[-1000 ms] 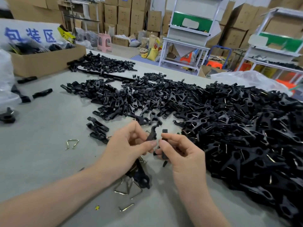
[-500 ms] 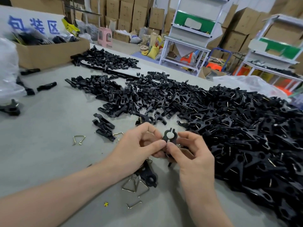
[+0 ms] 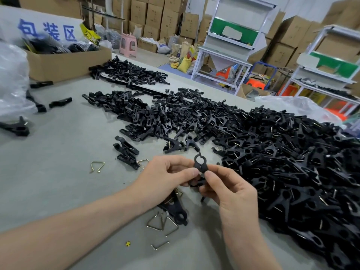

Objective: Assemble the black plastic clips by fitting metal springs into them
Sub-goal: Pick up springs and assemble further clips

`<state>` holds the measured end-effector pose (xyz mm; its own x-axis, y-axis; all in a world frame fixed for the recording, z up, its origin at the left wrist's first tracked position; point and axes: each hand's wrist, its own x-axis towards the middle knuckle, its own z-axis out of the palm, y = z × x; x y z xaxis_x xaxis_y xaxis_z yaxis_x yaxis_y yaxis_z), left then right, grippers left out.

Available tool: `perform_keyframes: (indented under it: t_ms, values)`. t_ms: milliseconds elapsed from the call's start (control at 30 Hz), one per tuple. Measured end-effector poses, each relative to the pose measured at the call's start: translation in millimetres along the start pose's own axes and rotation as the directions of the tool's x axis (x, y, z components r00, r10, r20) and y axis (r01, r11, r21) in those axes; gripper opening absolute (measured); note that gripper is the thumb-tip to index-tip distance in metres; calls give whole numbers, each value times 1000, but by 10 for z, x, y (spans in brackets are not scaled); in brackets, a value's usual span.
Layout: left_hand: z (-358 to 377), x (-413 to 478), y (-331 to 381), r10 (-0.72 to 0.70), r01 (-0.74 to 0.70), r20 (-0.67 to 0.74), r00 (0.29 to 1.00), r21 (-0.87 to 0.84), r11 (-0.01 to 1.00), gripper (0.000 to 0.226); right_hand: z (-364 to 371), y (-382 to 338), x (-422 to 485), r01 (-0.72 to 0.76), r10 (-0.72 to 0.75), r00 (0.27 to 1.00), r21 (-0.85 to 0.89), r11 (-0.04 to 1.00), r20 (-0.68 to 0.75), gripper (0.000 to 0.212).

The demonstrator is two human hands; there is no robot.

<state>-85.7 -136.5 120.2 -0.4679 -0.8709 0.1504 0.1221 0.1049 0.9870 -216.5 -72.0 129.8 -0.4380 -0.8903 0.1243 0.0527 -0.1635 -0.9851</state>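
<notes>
Grey table (image 3: 58, 152). Big heap of black clips (image 3: 292, 162) from 12 to 4 o'clock. Metal springs (image 3: 163, 221) at 6. Cardboard box (image 3: 64, 63) at 10. Clear bag (image 3: 11, 80) at 9.

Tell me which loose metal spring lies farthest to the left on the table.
The gold triangular spring lying alone, left of the stacked clip halves; the other springs sit closer to the left hand.

Black clip (image 3: 200, 165), halves mated, round hole on top, upright, pinched between left hand (image 3: 165, 176) and right hand (image 3: 233, 193). Heap (image 3: 292, 162) of clips to the right; triangular wire springs (image 3: 162, 221) lie under the left wrist
</notes>
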Motion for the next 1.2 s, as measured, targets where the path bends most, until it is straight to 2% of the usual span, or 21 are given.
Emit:
perform_keyframes:
  t_ms: [333, 467, 600, 733, 800, 867, 933, 1033, 1133, 1200]
  values:
    - [-5, -9, 22, -7, 7, 8, 1000, -5, 1000, 12, -12, 22, -6, -13, 12, 999, 33, 999, 33, 10]
    - [-5, -8, 19, -16, 17, 54, 998, -9, 1000, 12, -12, 29, -9, -13, 11, 999, 56, 998, 47, 18]
    - [-15, -13, 44, -17, 19, 83, 996, -22, 1000, 3, -27, 4, -13, -22, 18, 996, 36, 999, 89, 15]
    - [-39, -8, 38, -8, 10, 178, 984, -8, 1000, 46, -50, 12, -2, -45, 48, 985, -23, 999, 165, 17]
    - [-31, -11, 35, 24, -16, 197, 980, -44, 999, 38, -26, 10, -11, -72, 74, 980, -13, 997, 185, 8]
    - [-36, 2, 35, 44, -27, 163, 986, -102, 994, 30, -27, 9, -17, -65, 57, 984, 40, 997, 169, 17]
    - [-67, 30, 32, 50, -41, 129, 990, -68, 997, 30, -63, -7, -3, -21, 10, 991, 86, 996, 130, 13]
    - [-104, 57, 65, 64, -67, 115, 991, 22, 997, 30, -105, -37, 16, 42, -41, 989, -2, 999, 142, 12]
    - [-100, 50, 68, 96, -103, 122, 988, 49, 994, 14, -66, -14, -2, 95, -48, 966, -175, 980, 255, 32]
    - [-97, 41, 59, 106, -114, 110, 988, 69, 991, 16, -39, -15, -14, 149, -81, 956, -230, 962, 281, 37]
